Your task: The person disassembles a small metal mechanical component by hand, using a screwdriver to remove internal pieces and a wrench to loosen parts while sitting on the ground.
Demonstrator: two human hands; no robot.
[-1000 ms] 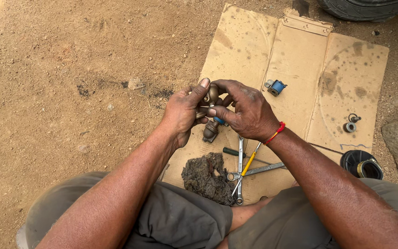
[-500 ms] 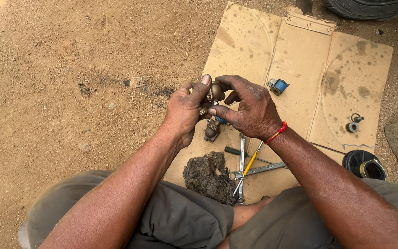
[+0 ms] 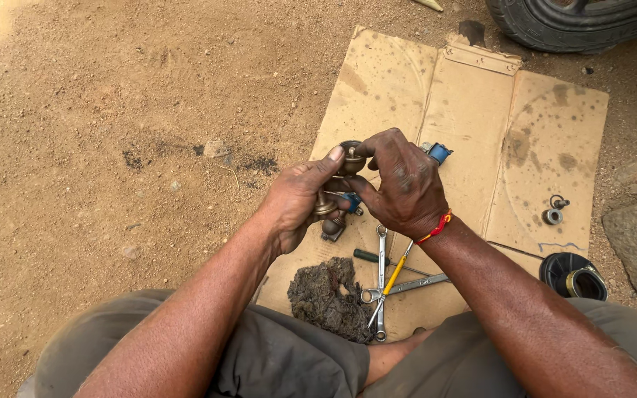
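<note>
Both hands meet over the near edge of the cardboard (image 3: pixel 554 125) spread on the dirt. Left hand (image 3: pixel 296 203) is wrapped around the lower half of a greasy metal joint (image 3: pixel 344 158), thumb pressed up against its round cup. Right hand (image 3: pixel 399 180) closes over it from the other side, fingers curled on the part's far end, so the piece sits pinched between the two, held above the sheet rather than resting on it. A red thread circles the right wrist.

Solid metal like that looks heavy for its bulk and quite rigid; nothing on it should bend or crush. Grease and grit coat it, so I'd judge it slippery, and the stem and the neck below the cup seem the surest places to grip, not the rounded head.

Below the hands lie crossed spanners (image 3: pixel 381 287), a yellow-handled screwdriver (image 3: pixel 396 274) and a dirty rag (image 3: pixel 326 295). A small blue piece (image 3: pixel 439 152) peeks out beside the right hand. Farther right sit a small ring part (image 3: pixel 553 214), a black rubber boot (image 3: pixel 573 275) off the sheet's corner, and a tyre (image 3: pixel 576 18) at the top.
</note>
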